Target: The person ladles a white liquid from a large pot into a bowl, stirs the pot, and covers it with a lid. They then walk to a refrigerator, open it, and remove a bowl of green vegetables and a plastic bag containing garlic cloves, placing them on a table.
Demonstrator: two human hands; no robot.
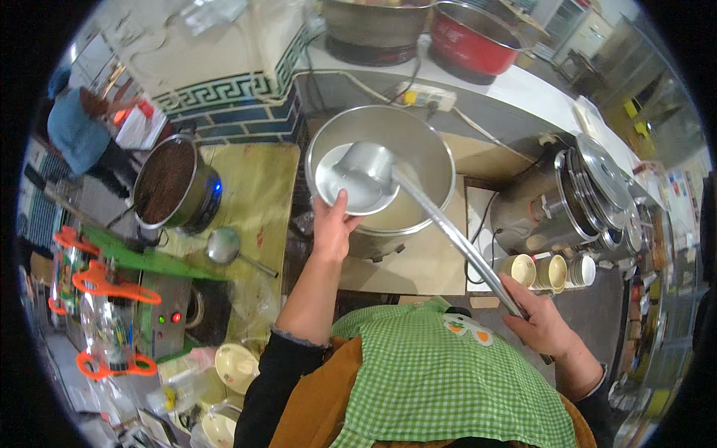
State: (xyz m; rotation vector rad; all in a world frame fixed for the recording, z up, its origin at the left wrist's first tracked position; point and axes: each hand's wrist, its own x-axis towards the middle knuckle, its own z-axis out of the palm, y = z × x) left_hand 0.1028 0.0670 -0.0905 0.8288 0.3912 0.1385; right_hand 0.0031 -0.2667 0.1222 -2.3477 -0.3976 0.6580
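Note:
My left hand (331, 233) grips the near rim of a white bowl (326, 178), with the thumb over its edge. The bowl is held over the left side of the opening of a tall steel pot (429, 142). My right hand (539, 322) is closed round the long handle of a steel ladle (457, 243), which slants up and to the left. The ladle's head lies tilted in the bowl's mouth and covers part of its inside. Whether liquid is in the bowl, I cannot tell.
Left, a yellow tabletop (254, 179) bears a pot of dark brown contents (166, 183), another ladle (224, 246) and a machine with orange handles (116, 284). Right stand a lidded steel pot (523, 205) and stacked bowls (553, 272). A red pot (470, 45) sits behind. A person (78, 131) stands far left.

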